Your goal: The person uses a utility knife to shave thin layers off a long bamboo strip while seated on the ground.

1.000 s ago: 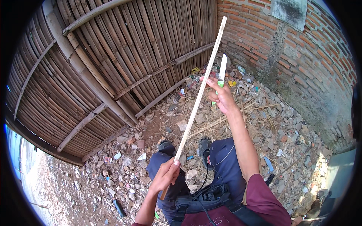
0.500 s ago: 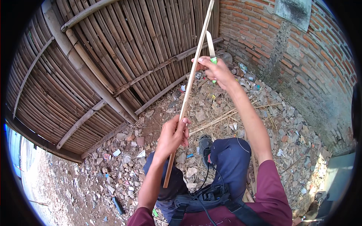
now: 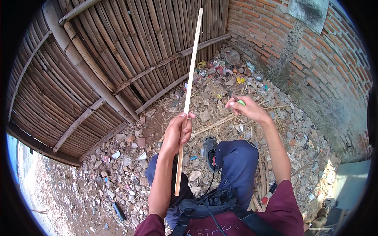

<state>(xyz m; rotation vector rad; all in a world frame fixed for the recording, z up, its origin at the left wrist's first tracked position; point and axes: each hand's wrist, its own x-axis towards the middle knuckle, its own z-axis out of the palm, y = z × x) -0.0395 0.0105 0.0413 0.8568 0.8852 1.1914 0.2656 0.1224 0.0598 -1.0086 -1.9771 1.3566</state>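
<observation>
A long, pale bamboo strip (image 3: 192,69) stands nearly upright before me, leaning slightly, with its lower end over my left knee. My left hand (image 3: 173,133) is closed around it below its middle. To the right, my right hand (image 3: 252,111) is closed on a knife with a green handle (image 3: 241,102), apart from the strip. Only a little of the handle shows between the fingers, and the blade is hard to make out at this angle.
A bamboo-slat wall (image 3: 157,43) rises at the left and ahead, meeting a brick wall (image 3: 267,43) on the right. Rubble and litter cover the ground (image 3: 130,185), with thin bamboo pieces (image 3: 214,126) lying ahead of my knees. A dark cylinder (image 3: 118,211) lies at lower left.
My right hand with the knife has come down and toward me, away from the strip's upper part. The strip's top has swung left and lower, still in my left hand.
</observation>
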